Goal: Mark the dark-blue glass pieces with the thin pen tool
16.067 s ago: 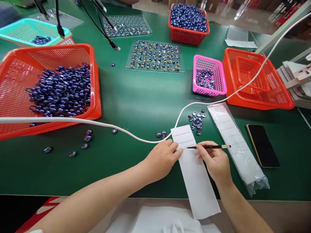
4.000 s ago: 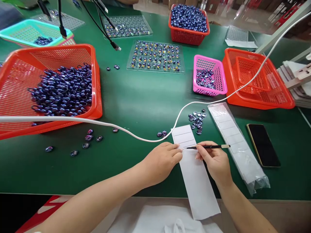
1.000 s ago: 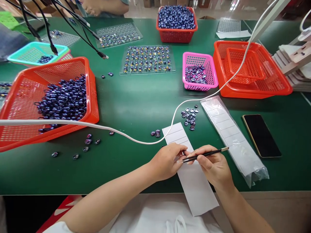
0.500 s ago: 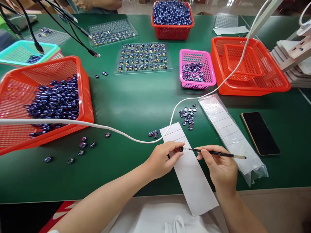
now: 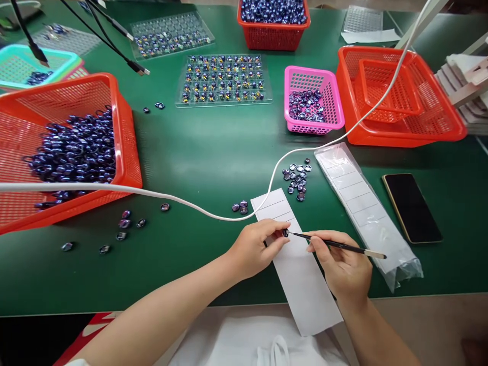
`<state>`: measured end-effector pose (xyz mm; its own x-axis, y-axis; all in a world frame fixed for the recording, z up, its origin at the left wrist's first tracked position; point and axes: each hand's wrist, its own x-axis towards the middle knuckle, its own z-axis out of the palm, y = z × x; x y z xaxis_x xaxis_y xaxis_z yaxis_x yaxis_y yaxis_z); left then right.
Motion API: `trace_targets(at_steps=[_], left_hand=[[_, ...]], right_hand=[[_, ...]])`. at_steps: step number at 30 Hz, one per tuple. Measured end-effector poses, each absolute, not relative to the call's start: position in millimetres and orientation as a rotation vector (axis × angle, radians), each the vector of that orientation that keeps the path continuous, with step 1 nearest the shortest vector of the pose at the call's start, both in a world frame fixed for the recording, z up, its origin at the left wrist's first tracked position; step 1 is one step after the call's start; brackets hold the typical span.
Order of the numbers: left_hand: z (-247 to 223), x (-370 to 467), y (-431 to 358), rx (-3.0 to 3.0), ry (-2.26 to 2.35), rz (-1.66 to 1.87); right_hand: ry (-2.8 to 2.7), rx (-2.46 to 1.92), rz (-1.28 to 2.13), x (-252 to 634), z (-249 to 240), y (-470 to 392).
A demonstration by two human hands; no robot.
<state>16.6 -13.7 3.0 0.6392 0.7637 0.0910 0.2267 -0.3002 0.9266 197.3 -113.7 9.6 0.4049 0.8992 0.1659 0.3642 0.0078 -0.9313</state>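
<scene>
Between the thumb and fingers of my left hand (image 5: 256,248) is a small dark shiny piece (image 5: 285,233), pinched at the fingertips. My right hand (image 5: 343,262) is closed around a thin black-handled brush (image 5: 343,246) with a pale rear end. Its fine tip points left and meets or nearly meets the dark piece. Under both hands lies a white paper strip (image 5: 305,290) with ruled lines at its far end, hanging over the table's front edge. Several oval shiny pieces (image 5: 297,178) lie beyond the strip, and a few more (image 5: 243,204) sit just left of its far end.
An orange basket (image 5: 127,152) of dark looped pieces stands left. Farther back are a filled clear tray (image 5: 224,101), a pink basket (image 5: 312,126) and a nested orange basket (image 5: 404,137). A white cable (image 5: 206,212) crosses the table. A bagged strip pack (image 5: 362,203) and phone (image 5: 414,208) lie right.
The view has tilted slightly downward, so the far things sit higher in the picture. Both hands keep their grips, and the brush has tilted slightly at the dark piece.
</scene>
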Motion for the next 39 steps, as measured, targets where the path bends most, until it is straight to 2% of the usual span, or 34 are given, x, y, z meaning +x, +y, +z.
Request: trace_targets(at_steps=[39], left_hand=[[4.7, 16.1, -14.4, 1.881, 0.762, 0.638]], right_hand=[[-1.235, -1.635, 0.588, 198.4, 5.3, -113.2]])
